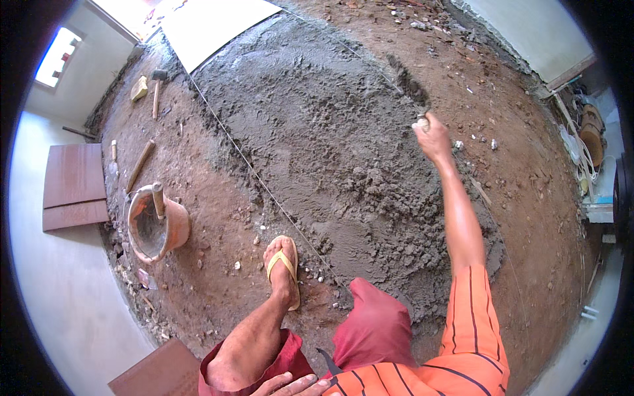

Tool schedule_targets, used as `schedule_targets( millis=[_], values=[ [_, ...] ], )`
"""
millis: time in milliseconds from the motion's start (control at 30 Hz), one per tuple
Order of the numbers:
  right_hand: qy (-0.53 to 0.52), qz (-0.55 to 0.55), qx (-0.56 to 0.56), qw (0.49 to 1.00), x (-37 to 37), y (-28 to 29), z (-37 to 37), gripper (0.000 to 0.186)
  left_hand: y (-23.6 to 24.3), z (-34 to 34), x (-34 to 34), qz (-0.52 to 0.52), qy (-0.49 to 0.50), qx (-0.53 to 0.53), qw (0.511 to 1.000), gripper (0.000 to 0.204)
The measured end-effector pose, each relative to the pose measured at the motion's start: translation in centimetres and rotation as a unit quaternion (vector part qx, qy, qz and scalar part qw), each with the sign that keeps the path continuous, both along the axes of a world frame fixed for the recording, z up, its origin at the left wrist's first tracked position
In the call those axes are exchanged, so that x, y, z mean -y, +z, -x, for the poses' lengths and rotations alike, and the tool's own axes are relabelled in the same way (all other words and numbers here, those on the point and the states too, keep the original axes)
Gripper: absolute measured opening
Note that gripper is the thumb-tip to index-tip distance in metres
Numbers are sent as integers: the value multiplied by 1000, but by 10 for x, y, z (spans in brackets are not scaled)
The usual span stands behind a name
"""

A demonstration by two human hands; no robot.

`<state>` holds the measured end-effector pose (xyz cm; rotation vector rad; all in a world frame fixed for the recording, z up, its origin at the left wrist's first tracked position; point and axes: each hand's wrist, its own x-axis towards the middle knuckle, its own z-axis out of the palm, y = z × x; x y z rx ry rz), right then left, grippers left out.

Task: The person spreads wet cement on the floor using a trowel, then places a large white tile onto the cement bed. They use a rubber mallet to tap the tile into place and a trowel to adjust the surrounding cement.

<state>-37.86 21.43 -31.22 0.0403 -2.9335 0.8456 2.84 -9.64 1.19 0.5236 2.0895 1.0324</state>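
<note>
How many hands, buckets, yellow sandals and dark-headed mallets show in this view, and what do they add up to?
Hands: 2 (right hand, left hand)
Orange bucket: 1
Yellow sandal: 1
Dark-headed mallet: 1
Total: 5

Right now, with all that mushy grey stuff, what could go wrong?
The yellow sandal is beside a string, so tripping is possible. The right hand reaches far forward at the edge of the grey mix, so balance could be lost. A knock on the wooden handle poking from the bucket might tip it.
</note>
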Motion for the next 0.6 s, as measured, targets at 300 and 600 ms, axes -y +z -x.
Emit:
schedule_targets(
  millis=[300, 600],
  values=[
    [97, -157, -9, 983, 8, -51, 51, 37, -5, -7, 3, 39, -8, -20, 999, 58],
    [262, -157, 22, 952, -23, -5, -81, 29, -3, -9, 6, 64, 40, -33, 997, 59]
  ],
)
